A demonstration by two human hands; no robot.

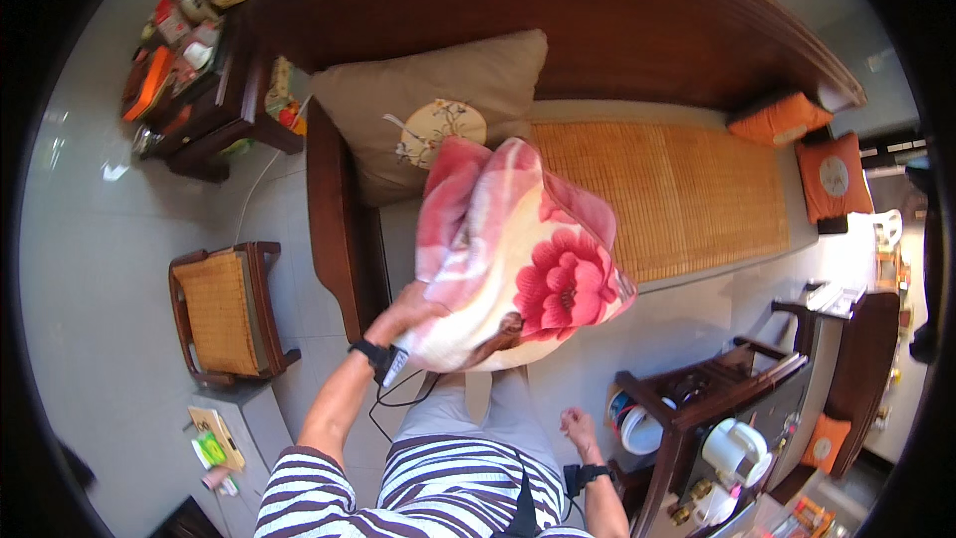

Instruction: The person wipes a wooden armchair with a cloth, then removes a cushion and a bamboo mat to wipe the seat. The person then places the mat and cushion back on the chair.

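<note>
A folded plush blanket (478,239), pink and cream with a large red-pink flower, hangs in front of me, its upper part overlapping the sofa in view. My left hand (418,308) grips its lower left side; the fingertips are partly hidden in the folds. Behind it, a big brown cushion (463,71) with a round floral patch leans against the back of a wooden sofa (612,37). My right hand (579,427) hangs low by my right side, near the wooden table, fingers loosely bent and nothing visible in them.
A bamboo mat (672,194) covers the sofa seat, with orange cushions (834,175) at its far end. A dark wooden table (672,418) bearing a white electric kettle (736,452) stands at right. At left are a small wooden chair (216,314) and a cluttered side table (216,119).
</note>
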